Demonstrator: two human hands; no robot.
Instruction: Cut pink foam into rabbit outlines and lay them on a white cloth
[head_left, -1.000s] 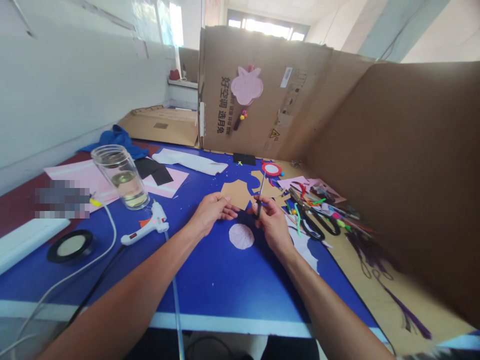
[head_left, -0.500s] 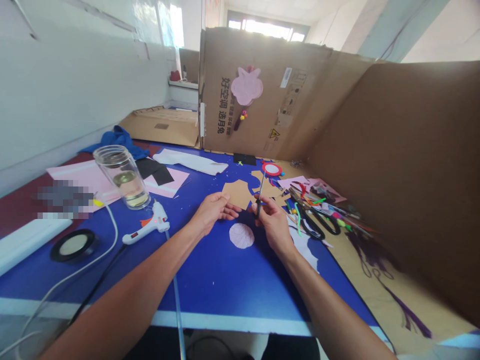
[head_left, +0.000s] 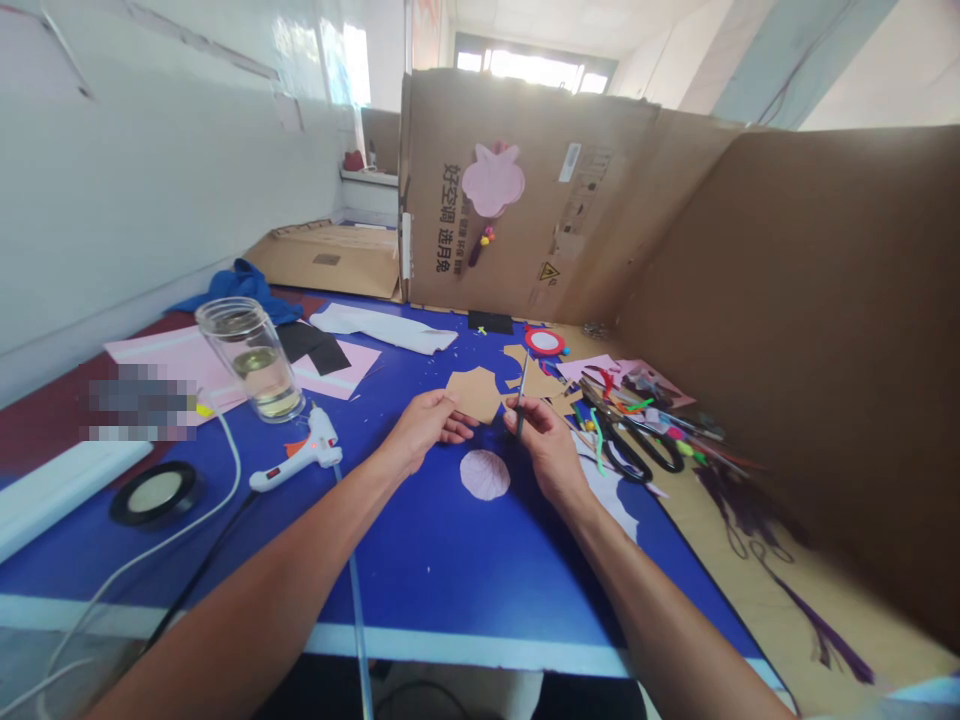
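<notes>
My left hand (head_left: 422,428) pinches the near edge of a tan cardboard cut-out (head_left: 474,392) and holds it just above the blue table (head_left: 420,545). My right hand (head_left: 545,442) is closed round the dark handles of small scissors (head_left: 521,398), whose blades point away, right beside the cardboard's right edge. A round pale pink paper piece (head_left: 484,474) lies on the table just below both hands.
A glue gun (head_left: 300,458) with its cord, a glass jar (head_left: 251,357) and a roll of tape (head_left: 154,493) lie to the left. Larger black scissors (head_left: 637,447), pipe cleaners and paper scraps lie to the right. Tall cardboard walls (head_left: 795,330) close off the back and right.
The hands, cardboard and scissors stay together with almost no movement. The view has shifted slightly.
</notes>
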